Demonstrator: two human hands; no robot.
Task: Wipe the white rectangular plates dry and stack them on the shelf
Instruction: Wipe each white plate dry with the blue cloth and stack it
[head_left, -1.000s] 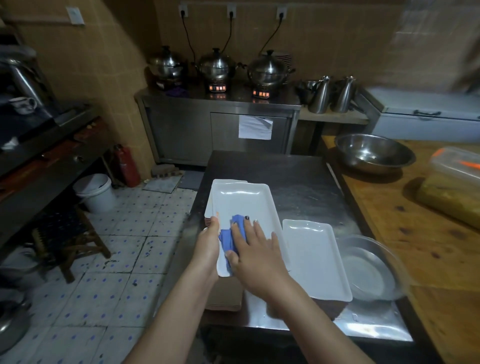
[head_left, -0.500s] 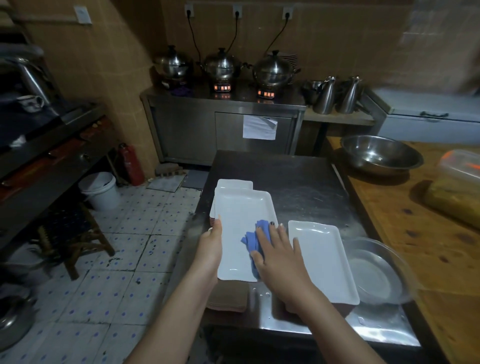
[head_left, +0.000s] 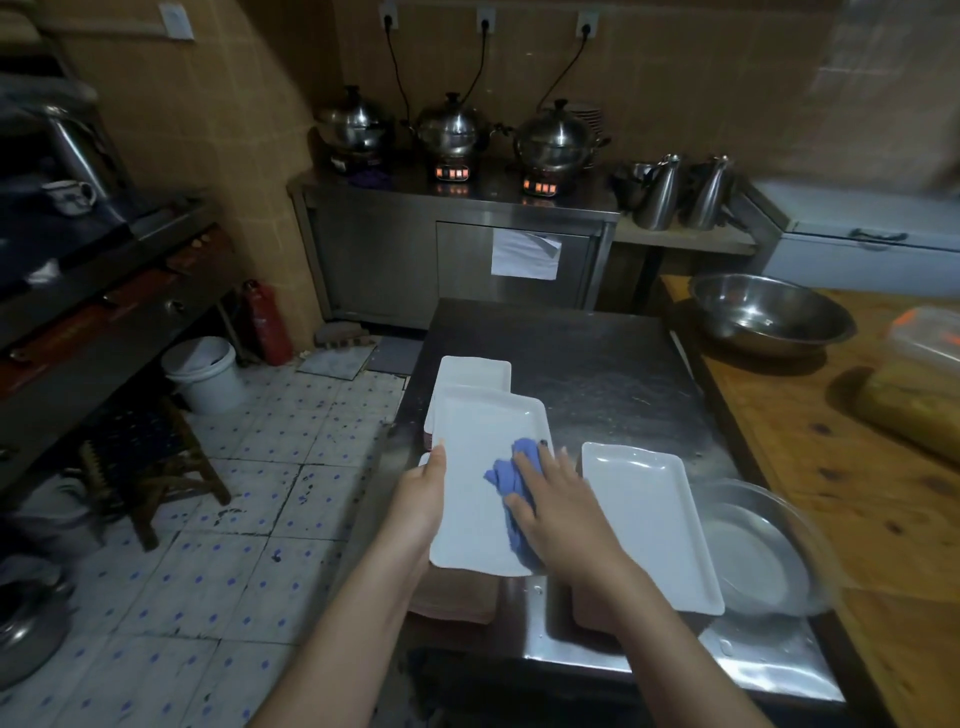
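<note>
White rectangular plate (head_left: 480, 447), long way on to the viewer, at the near left of the steel tabletop (head_left: 597, 364).

- Right-hand fingers (head_left: 532, 467): straight, slightly spread, lying flat on a bunched blue cloth (head_left: 501, 480) and pressing it onto the right half of the plate's inner face. Thumb is tucked against the cloth's near side. Right hand (head_left: 563, 517) is palm down.
- Left hand (head_left: 421, 501): grips the plate's left rim, with the thumb (head_left: 440, 465) laid along the top edge. The other fingers are under the plate, hidden.
- Under the plate's far end: more white plates (head_left: 472, 371), their far corners sticking out past it. I cannot tell whether the plate rests on them or is held just above.
- Under its near end: a flat brownish item, unclear what.
- Just right of the right hand: a second white rectangular dish (head_left: 652, 525), face up on the tabletop, apart from the wiped plate.
- Beside that dish, farther right: a round shallow metal pan (head_left: 753, 556), at the edge by the wooden tabletop (head_left: 857, 467).
- On the wood: a large steel bowl (head_left: 769, 317) at the far end and a lidded plastic container (head_left: 927, 338) at the right edge.
- Far wall: a steel cabinet carrying three lidded pots (head_left: 452, 130), cords up to wall sockets. Two metal pitchers (head_left: 660, 192) stand on a lower ledge to the right.
- Floor, left: a white bucket (head_left: 205, 371), a red extinguisher (head_left: 265, 322) and a wooden stool (head_left: 145, 457) on tile.
</note>
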